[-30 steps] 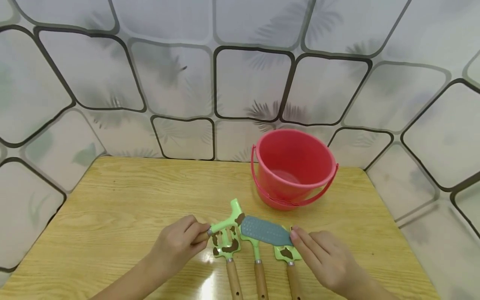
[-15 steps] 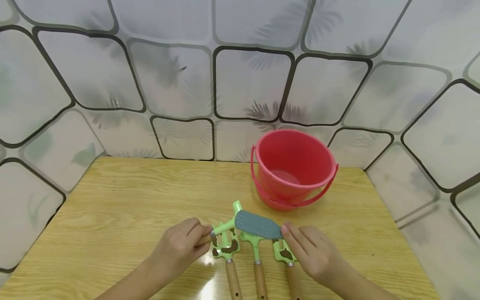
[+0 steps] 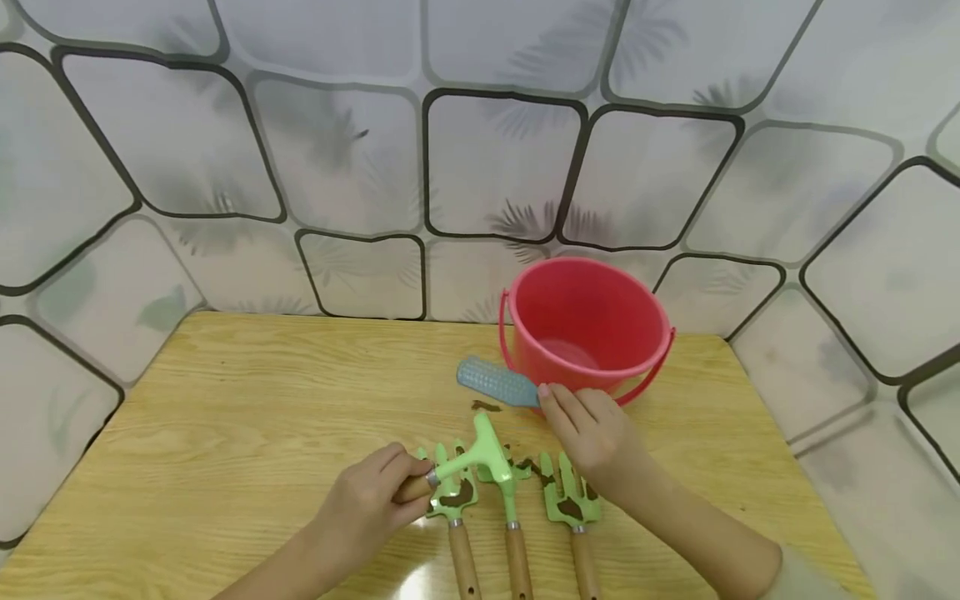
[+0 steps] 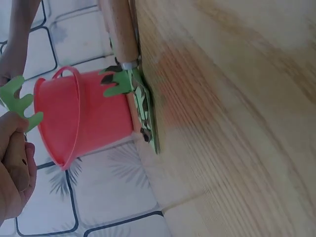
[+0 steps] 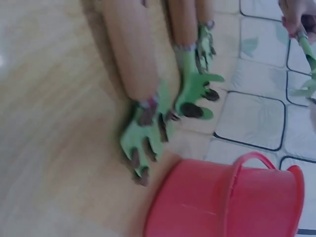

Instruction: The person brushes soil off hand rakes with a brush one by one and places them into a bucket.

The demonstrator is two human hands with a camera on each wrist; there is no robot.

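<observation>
My left hand (image 3: 371,492) grips the wooden handle of a green garden hand hoe (image 3: 487,450), its head raised over the tools on the table. In the left wrist view the hoe's head (image 4: 17,101) shows prongs. My right hand (image 3: 600,442) holds a flat blue-grey brush (image 3: 495,382) with a dotted face, in front of the bucket and apart from the hoe. Below lie a green hand fork (image 3: 453,492) at left, a hand rake (image 3: 510,500) partly hidden by the hoe, and another hand fork (image 3: 572,504) at right. Brown, mud-like patches mark them.
A red bucket (image 3: 592,367) with a handle stands at the back of the wooden table (image 3: 300,392), right of centre. A small brown clump (image 3: 485,406) lies on the table near it. Patterned wall covering (image 3: 502,167) rises behind and at both sides.
My right hand has carried the brush away from the hoe, up and back toward the bucket. A brown clump now shows on the table below the brush. The left hand keeps its hold.
</observation>
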